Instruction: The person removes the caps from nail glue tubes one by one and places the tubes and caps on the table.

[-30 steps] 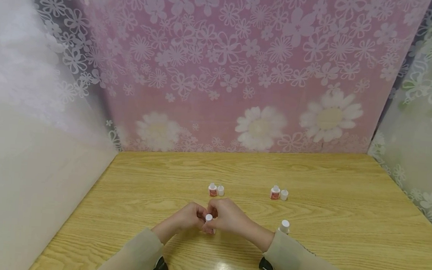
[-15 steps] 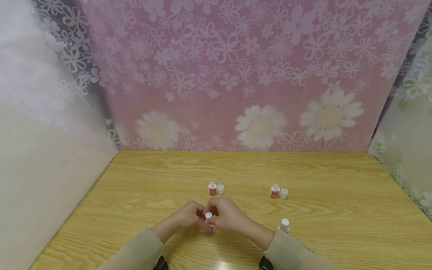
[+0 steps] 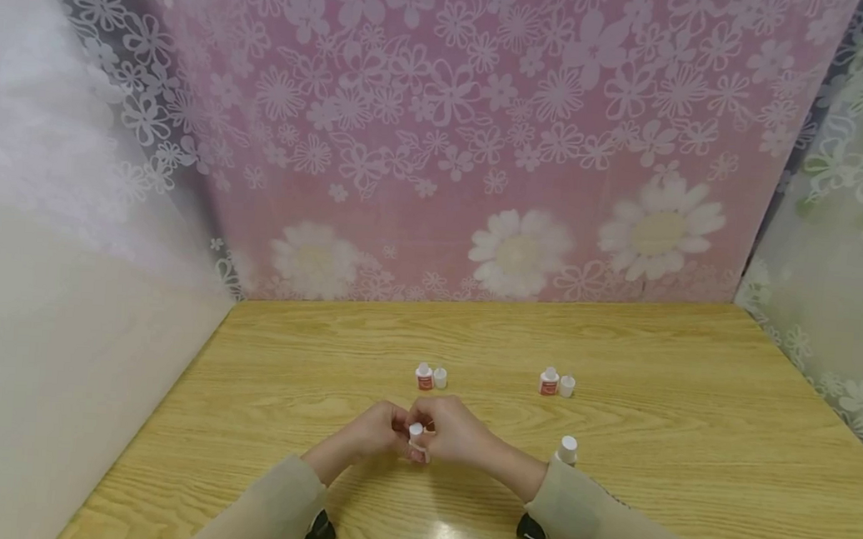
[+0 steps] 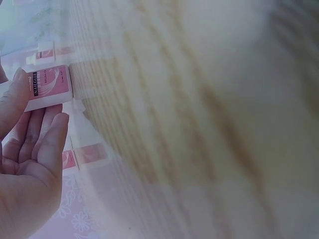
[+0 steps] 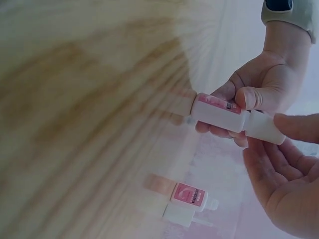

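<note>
A small white nail glue bottle (image 5: 219,113) with a pink label stands roughly upright between both hands, near the middle of the table. My left hand (image 3: 373,432) grips its body, thumb on the side of the label in the left wrist view. Around the white cap (image 5: 264,128) my right hand (image 3: 461,433) pinches with thumb and fingers. The cap sits on top of the bottle. Whether the bottle's base touches the table or hovers just over it, I cannot tell.
Farther back stand two uncapped bottles, one left (image 3: 424,378) and one right (image 3: 548,384), each with a loose white cap beside it: the left cap (image 3: 441,378) and the right cap (image 3: 567,386). A capped bottle (image 3: 568,448) is partly hidden behind the right sleeve (image 3: 581,501).
Both hands stay in the same spot on the bottle. The right fingers have shifted slightly at the cap; the bottles at the back have not moved.
</note>
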Demonstrator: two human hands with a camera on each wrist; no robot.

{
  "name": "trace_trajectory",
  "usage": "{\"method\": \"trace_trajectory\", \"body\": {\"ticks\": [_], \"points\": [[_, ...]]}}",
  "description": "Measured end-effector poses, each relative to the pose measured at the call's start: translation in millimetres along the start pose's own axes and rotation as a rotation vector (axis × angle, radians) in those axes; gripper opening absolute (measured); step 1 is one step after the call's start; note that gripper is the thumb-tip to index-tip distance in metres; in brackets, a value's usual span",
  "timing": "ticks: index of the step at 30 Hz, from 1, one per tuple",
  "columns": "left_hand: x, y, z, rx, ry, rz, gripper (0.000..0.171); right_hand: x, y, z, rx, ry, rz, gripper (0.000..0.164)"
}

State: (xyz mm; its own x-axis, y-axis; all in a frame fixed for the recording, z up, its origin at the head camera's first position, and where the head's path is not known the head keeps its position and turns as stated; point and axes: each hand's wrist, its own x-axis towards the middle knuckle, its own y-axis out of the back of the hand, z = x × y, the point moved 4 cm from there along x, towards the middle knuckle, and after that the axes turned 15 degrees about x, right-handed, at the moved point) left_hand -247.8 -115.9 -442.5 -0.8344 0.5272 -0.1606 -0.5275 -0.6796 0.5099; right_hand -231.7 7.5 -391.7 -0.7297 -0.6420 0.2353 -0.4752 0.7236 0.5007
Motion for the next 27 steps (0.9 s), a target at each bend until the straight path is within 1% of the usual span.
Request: {"method": "trace_trajectory", "body": {"ticks": [3, 5, 7, 10, 13, 17, 20, 23, 27], "points": [[-1.3, 0.1, 3.1, -0.024, -0.009, -0.015, 0.015, 1, 1, 0, -0.039, -0.019, -0.004, 0.012], [-4.7, 1.4, 10.3, -0.026, -0.023, -0.011, 0.012, 2, 2, 1, -0.065, -0.04, -0.005, 0.014], [-8.7, 3.0, 18.5, -0.011, -0.034, -0.006, 0.009, 2, 2, 2, -0.085, -0.052, -0.005, 0.018], [-13.0, 5.1, 27.7, 0.021, -0.045, 0.013, 0.007, 1, 2, 3, -0.113, -0.04, 0.001, 0.021], [-8.6, 3.5, 17.6, 0.022, -0.032, 0.013, 0.008, 1, 3, 2, -0.128, -0.014, 0.008, 0.021], [-1.5, 0.8, 1.7, 0.009, -0.013, 0.006, 0.011, 1, 3, 0, -0.118, 0.013, 0.007, 0.018], [-0.8, 0.5, 1.3, 0.017, -0.008, 0.007, 0.013, 1, 3, -2, -0.097, 0.024, 0.011, 0.014], [-0.9, 0.8, 2.4, 0.033, -0.004, 0.012, 0.014, 1, 4, -3, -0.066, 0.014, 0.013, 0.012], [-1.9, 0.4, 4.2, 0.027, -0.006, 0.011, 0.015, 0, 6, -4, -0.048, -0.008, 0.014, 0.011]]}}
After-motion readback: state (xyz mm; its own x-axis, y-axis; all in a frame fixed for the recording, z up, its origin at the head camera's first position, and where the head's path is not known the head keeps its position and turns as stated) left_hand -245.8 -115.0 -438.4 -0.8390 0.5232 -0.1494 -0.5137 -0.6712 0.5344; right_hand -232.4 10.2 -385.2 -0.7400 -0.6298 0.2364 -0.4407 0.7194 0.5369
